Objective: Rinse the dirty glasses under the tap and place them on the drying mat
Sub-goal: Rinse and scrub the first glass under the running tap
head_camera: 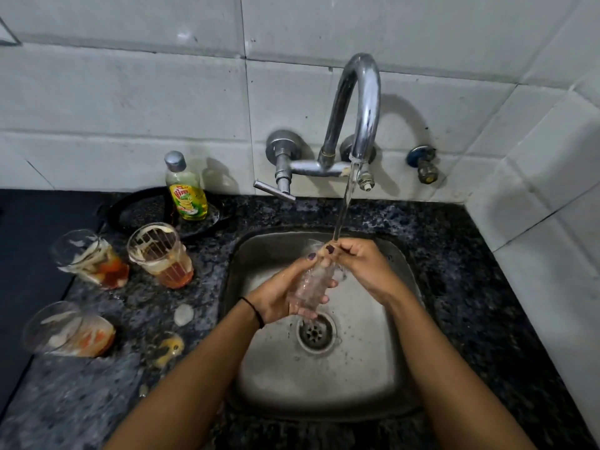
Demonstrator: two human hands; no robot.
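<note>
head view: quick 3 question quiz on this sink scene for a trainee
1. True or false: water is running from the tap.
2. How many dirty glasses wait on the counter left of the sink?
3. Which hand wraps the body of the clear glass under the stream? A) left hand B) right hand C) neither
Key: 1 true; 2 three; 3 A, the right hand only pinches the rim.
</note>
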